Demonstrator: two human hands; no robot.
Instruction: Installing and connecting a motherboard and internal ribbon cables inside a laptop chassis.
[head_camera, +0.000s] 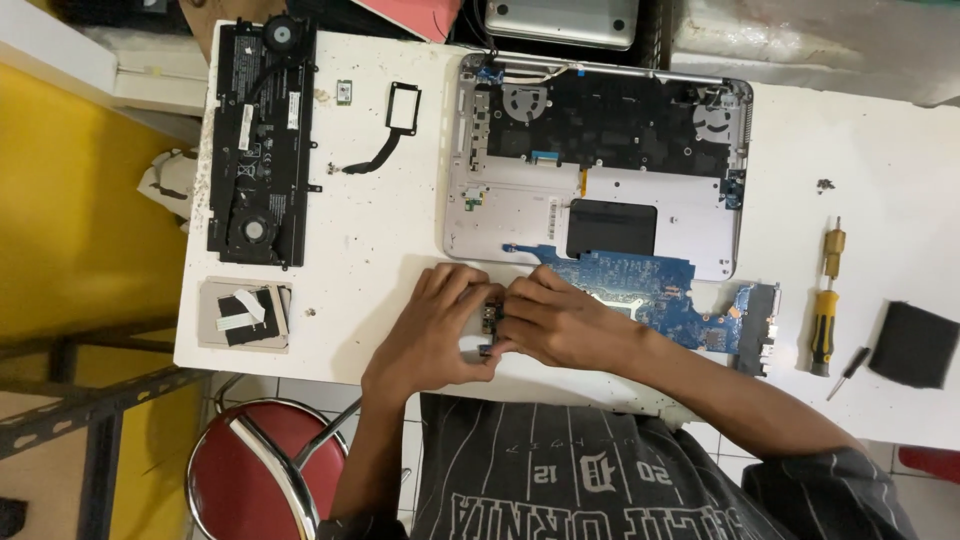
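Note:
My left hand (437, 328) and my right hand (558, 320) meet at the near edge of the white table (380, 230), both pinching the left end of a blue circuit board (640, 285). A small dark connector part (489, 322) shows between my fingertips. The board lies across the front of an opened silver laptop base (500, 210), whose black inner parts and two fans are exposed. My right forearm covers part of the board.
A black battery and fan assembly (260, 140) lies at the left. A black frame with a cable (395, 125) and a small chip (344, 92) sit near it. A touchpad piece (245, 315), yellow screwdrivers (826, 310), a black pad (915, 345) and a red stool (265, 470) are around.

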